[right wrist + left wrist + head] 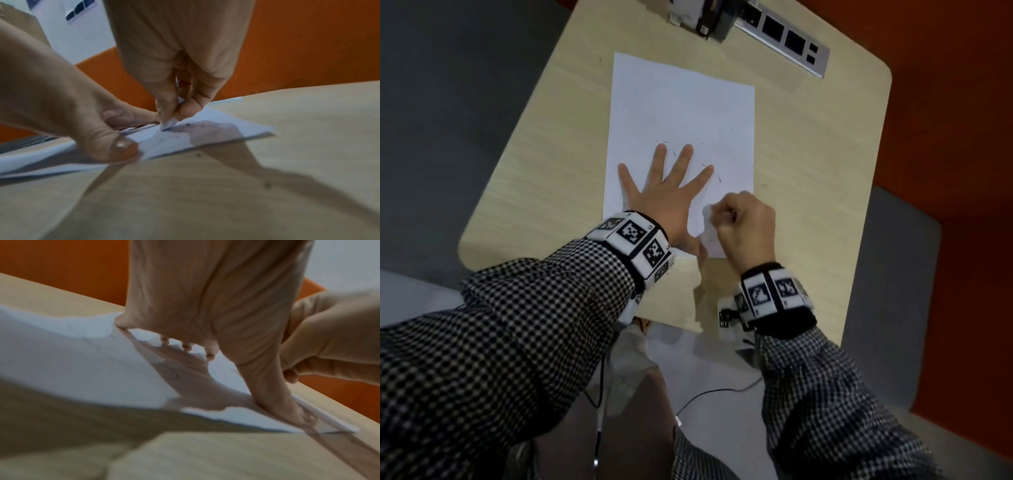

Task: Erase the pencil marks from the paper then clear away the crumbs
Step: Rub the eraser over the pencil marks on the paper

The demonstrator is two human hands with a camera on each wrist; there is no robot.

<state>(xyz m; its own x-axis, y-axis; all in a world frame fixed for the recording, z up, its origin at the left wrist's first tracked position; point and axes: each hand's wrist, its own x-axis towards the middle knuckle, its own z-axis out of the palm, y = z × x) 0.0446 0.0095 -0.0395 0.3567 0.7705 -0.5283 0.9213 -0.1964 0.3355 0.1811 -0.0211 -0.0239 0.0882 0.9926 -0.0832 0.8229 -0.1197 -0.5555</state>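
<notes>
A white sheet of paper (681, 113) lies on the light wooden table (808, 154). My left hand (667, 192) presses flat on its near half, fingers spread. My right hand (743, 222) pinches a small white eraser (169, 124) between thumb and fingers, its tip down on the paper near the near right corner. Dark eraser crumbs (719, 177) are scattered on the sheet around my left fingertips; a few lie beside the eraser tip (188, 124). Faint pencil lines (170, 374) show on the paper under my left palm (205, 296).
A silver power strip (784, 37) and a dark box (709, 17) sit at the table's far edge. A stray crumb (765, 185) lies on the table right of the sheet. Orange floor (955, 102) surrounds the table; cables (709, 394) hang below the near edge.
</notes>
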